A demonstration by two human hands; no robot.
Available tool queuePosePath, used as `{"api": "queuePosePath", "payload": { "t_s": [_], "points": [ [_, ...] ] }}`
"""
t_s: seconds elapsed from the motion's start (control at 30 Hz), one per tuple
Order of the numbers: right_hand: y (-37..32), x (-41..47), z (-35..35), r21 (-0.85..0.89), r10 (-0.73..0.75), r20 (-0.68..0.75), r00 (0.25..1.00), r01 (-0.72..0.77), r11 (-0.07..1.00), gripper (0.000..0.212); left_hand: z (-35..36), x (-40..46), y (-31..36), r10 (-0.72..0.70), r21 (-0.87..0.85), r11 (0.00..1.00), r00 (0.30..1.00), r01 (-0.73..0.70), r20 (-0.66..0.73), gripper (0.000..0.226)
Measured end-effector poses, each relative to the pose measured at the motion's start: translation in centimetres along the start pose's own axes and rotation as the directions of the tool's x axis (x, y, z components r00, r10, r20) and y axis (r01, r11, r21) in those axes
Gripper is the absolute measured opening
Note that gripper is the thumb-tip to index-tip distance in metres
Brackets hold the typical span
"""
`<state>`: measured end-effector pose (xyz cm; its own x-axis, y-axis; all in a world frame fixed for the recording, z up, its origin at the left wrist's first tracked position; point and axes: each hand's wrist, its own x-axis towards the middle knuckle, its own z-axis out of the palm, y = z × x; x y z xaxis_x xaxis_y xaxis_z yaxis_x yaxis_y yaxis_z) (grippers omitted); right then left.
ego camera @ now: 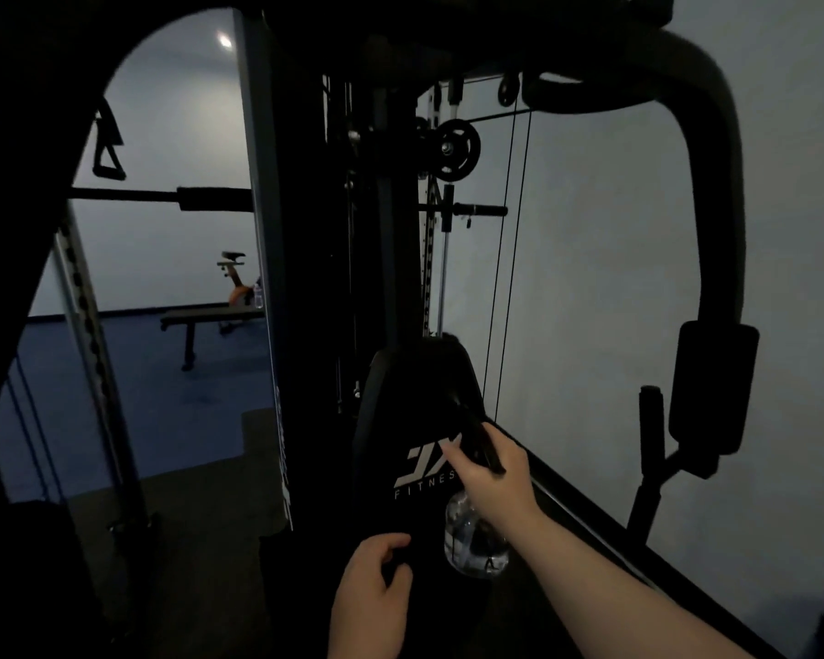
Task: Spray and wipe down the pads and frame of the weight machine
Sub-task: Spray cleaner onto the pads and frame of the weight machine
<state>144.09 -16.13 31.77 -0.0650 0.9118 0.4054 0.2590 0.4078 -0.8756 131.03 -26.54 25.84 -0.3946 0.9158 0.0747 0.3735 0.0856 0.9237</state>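
The room is dim. My right hand (488,473) grips the black trigger head of a clear spray bottle (474,544), whose nozzle points at the black back pad (410,401) of the weight machine; the pad bears a white "FITNESS" logo. My left hand (374,596) is lower, fingers curled round something dark that looks like a cloth (396,566), hard to make out against the pad. The machine's black frame (305,230) rises behind the pad. A curved arm with a black arm pad (712,387) hangs at the right.
Cables and a pulley (455,149) run behind the back pad. A grey wall (591,278) closes the right side. Through the frame at left I see a flat bench (205,318), an orange exercise bike (236,283) and blue flooring (172,397).
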Motion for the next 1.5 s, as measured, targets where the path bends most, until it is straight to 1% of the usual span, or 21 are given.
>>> {"api": "queuePosePath", "payload": {
  "t_s": [0.13, 0.27, 0.33, 0.37, 0.43, 0.5, 0.53, 0.6, 0.7, 0.8, 0.9, 1.0, 1.13, 1.23, 1.37, 1.43, 1.5],
  "points": [
    [0.8, 0.2, -1.0, 0.049, 0.073, -0.076, 0.994, -0.069, 0.996, 0.022, 0.2, 0.1, -0.1, 0.015, 0.005, 1.0, 1.0, -0.015, 0.011, 0.03],
    [2.8, -1.4, -2.0, 0.009, 0.133, -0.056, 0.99, -0.132, 0.991, 0.012, 0.2, 0.2, -0.6, 0.027, -0.027, 0.999, 0.994, -0.024, 0.107, 0.032],
    [4.2, -2.6, -2.6, 0.014, 0.167, -0.081, 0.983, -0.167, 0.986, 0.015, 0.5, 0.0, -1.0, 0.028, -0.039, 0.999, 0.989, -0.022, 0.143, 0.032],
    [4.8, -3.3, -2.8, 0.028, 0.201, -0.077, 0.976, -0.2, 0.979, 0.016, 0.6, -0.2, -1.2, 0.02, -0.049, 0.999, 0.987, -0.013, 0.162, 0.031],
    [6.3, -4.6, -3.4, 0.014, 0.274, -0.035, 0.961, -0.274, 0.962, 0.012, 0.9, -0.6, -1.9, -0.002, -0.074, 0.997, 0.979, 0.017, 0.204, 0.03],
    [7.9, -5.9, -3.8, -0.047, 0.328, -0.002, 0.945, -0.328, 0.944, 0.006, 1.3, -0.9, -2.9, -0.018, -0.084, 0.996, 0.972, 0.039, 0.236, 0.029],
    [8.5, -6.7, -3.9, -0.066, 0.343, 0.014, 0.939, -0.341, 0.938, 0.007, 1.6, -1.1, -3.4, -0.028, -0.078, 0.996, 0.969, 0.048, 0.244, 0.028],
    [9.3, -8.3, -3.7, -0.061, 0.353, 0.02, 0.935, -0.352, 0.934, 0.01, 2.2, -1.6, -4.4, -0.044, -0.055, 0.997, 0.971, 0.059, 0.234, 0.028],
    [10.5, -11.0, -3.4, -0.026, 0.378, -0.006, 0.926, -0.378, 0.925, 0.013, 3.3, -2.4, -6.0, -0.045, 0.002, 0.999, 0.981, 0.046, 0.19, 0.028],
    [12.4, -14.3, -3.2, -0.038, 0.43, 0.071, 0.9, -0.428, 0.903, 0.014, 3.9, -3.2, -8.0, -0.059, 0.084, 0.995, 0.983, 0.044, 0.175, 0.029],
    [14.1, -18.0, -2.7, -0.07, 0.486, 0.074, 0.871, -0.481, 0.874, 0.017, 4.1, -4.4, -10.2, -0.127, 0.135, 0.985, 0.975, 0.104, 0.183, 0.029],
    [15.2, -20.5, -2.1, -0.104, 0.51, 0.062, 0.858, -0.503, 0.858, 0.017, 4.5, -5.6, -12.1, -0.191, 0.155, 0.975, 0.96, 0.16, 0.206, 0.029],
    [16.2, -22.2, -2.0, -0.146, 0.553, 0.039, 0.832, -0.543, 0.827, 0.015, 5.0, -7.1, -13.7, -0.215, 0.176, 0.968, 0.952, 0.178, 0.218, 0.029],
    [17.5, -23.3, -2.2, -0.147, 0.623, 0.049, 0.781, -0.611, 0.778, 0.017, 5.5, -7.9, -14.5, -0.204, 0.179, 0.97, 0.95, 0.164, 0.236, 0.028],
    [19.2, -24.9, -2.5, -0.194, 0.69, 0.043, 0.722, -0.672, 0.715, 0.01, 5.9, -8.7, -15.3, -0.225, 0.157, 0.969, 0.946, 0.192, 0.231, 0.028],
    [19.5, -25.8, -2.6, -0.21, 0.715, 0.036, 0.698, -0.695, 0.688, 0.015, 6.0, -9.1, -15.9, -0.244, 0.163, 0.964, 0.941, 0.209, 0.235, 0.029],
    [19.8, -27.1, -2.5, -0.213, 0.724, 0.072, 0.686, -0.699, 0.683, 0.023, 6.1, -9.4, -16.5, -0.237, 0.186, 0.963, 0.941, 0.195, 0.243, 0.029]
  ]
}}
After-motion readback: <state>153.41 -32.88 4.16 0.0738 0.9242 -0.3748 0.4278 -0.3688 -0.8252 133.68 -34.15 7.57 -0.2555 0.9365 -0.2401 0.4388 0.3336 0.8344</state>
